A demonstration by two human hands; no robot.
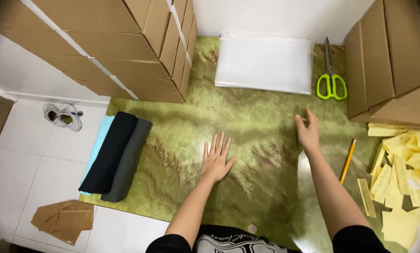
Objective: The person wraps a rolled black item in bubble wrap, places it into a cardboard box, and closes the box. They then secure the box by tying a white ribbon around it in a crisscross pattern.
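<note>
Both hands empty, left hand (pixel 216 161) flat and right hand (pixel 308 132) splayed on the desk (pixel 182 154); risk: a sweep beside the pencil (pixel 347 160) could knock it off.

Lighting: bright, even, from overhead — colours read true. Glossy green desk (pixel 266 112) shows a pale glare patch beside the right forearm, another near the lower edge. Shadows soft and short; a faint one under the left hand (pixel 215 161). Wide-angle distortion — cardboard boxes (pixel 102 42) lean outward, corners vignette dark. Focus sharp at centre; yellow paper slips (pixel 402 187) at the right edge slightly smeared.
</note>
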